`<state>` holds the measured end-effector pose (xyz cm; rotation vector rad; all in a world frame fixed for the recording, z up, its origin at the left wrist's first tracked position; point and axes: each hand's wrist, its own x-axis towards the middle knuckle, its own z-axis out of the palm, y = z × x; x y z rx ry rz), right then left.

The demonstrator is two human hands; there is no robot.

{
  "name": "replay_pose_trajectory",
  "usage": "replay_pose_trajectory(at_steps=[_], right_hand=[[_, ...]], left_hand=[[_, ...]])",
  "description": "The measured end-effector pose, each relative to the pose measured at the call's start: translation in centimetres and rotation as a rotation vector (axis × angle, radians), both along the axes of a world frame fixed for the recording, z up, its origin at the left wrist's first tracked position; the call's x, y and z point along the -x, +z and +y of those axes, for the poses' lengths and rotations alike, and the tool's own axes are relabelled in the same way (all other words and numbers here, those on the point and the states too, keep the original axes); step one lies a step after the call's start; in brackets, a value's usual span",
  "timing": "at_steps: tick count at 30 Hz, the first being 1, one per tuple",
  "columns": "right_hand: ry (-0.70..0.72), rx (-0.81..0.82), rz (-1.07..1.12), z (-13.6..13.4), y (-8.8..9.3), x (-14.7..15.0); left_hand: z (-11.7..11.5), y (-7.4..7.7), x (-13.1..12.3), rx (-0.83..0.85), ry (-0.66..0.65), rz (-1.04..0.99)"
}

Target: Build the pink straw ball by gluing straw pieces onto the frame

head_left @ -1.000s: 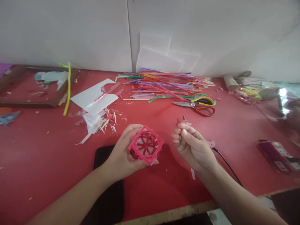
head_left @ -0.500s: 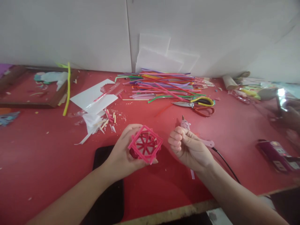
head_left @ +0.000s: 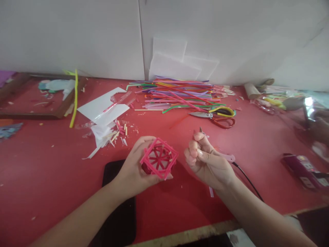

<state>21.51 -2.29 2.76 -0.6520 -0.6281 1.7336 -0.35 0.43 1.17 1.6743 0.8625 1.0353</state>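
My left hand (head_left: 135, 168) is closed around a pink straw lattice cube (head_left: 159, 158), held just above the red table (head_left: 38, 164). To its right, my right hand (head_left: 207, 159) is curled into a loose fist beside a pink glue gun (head_left: 226, 156), whose metal tip pokes out above my fingers and whose black cord (head_left: 248, 178) trails right. Whether the fingers grip the gun is unclear. A black phone (head_left: 115, 206) lies flat under my left wrist.
A pile of coloured straws (head_left: 180, 94) lies at the back, with yellow- and red-handled scissors (head_left: 218, 115) in front. White paper scraps and straw offcuts (head_left: 108, 118) sit left of centre. A purple box (head_left: 304, 171) lies at the right, a wooden tray (head_left: 33, 96) far left.
My right hand has shifted slightly left toward the cube and curled tighter over the glue gun. The left hand and cube have stayed put.
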Motion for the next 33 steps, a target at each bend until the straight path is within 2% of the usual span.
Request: replay_pose_trajectory(at_steps=[5,11,18,24,29,33], right_hand=[[0.004,0.076,0.046,0.1,0.0,0.0],[-0.010,0.085,0.004,0.1,-0.3,-0.2],[-0.023,0.100,0.042,0.2,-0.2,0.1],[-0.003,0.166,0.109,0.3,-0.1,0.1],[-0.063,0.175,0.056,0.4,-0.5,-0.3],[-0.047,0.207,0.026,0.5,-0.8,-0.5]], left_hand=[[0.0,0.0,0.0,-0.017,0.024,0.026],[0.1,-0.4,0.1,-0.041,0.042,0.006],[0.2,-0.7,0.5,-0.194,0.145,0.123],[0.1,-0.7,0.4,-0.146,0.137,0.111],[0.2,-1.0,0.5,-0.124,0.118,0.110],[0.3,-1.3,0.5,-0.124,0.123,0.120]])
